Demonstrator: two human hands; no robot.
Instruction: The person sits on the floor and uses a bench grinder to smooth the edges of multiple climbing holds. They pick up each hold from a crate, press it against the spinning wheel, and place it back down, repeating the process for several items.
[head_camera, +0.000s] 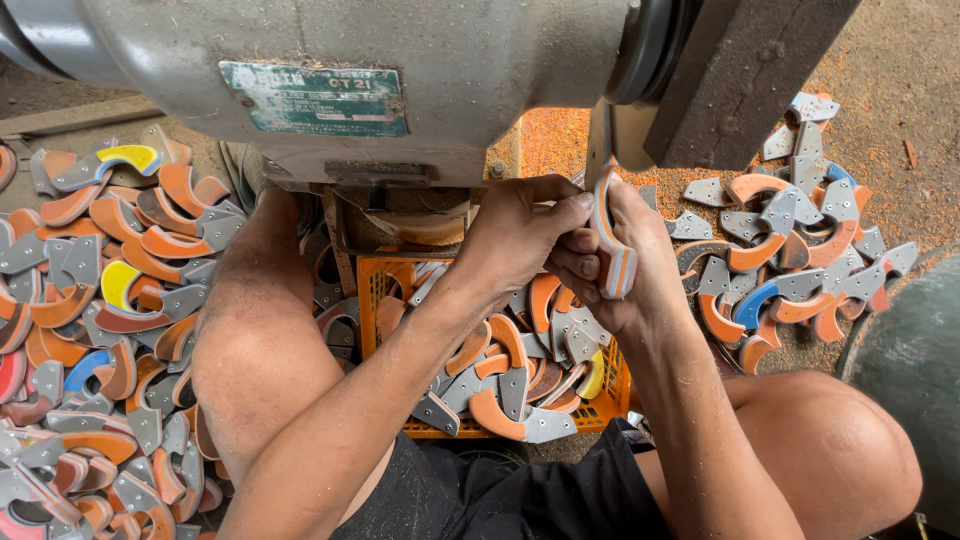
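The piece (612, 245) is a curved, layered part, grey with orange and white bands along its edge (much like those heaped in the crate (380, 290) below). It stands on edge just under the grinder (400, 60), clasped between both hands: left hand (520, 235) fingers curl onto its top, right hand (625, 270) fingers wrap its lower side.

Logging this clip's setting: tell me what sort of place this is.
Probably a small workshop for grinding or sanding. A grey motor machine stands overhead, orange dust covers the ground, and heaps of curved orange-and-grey pieces surround an orange crate.
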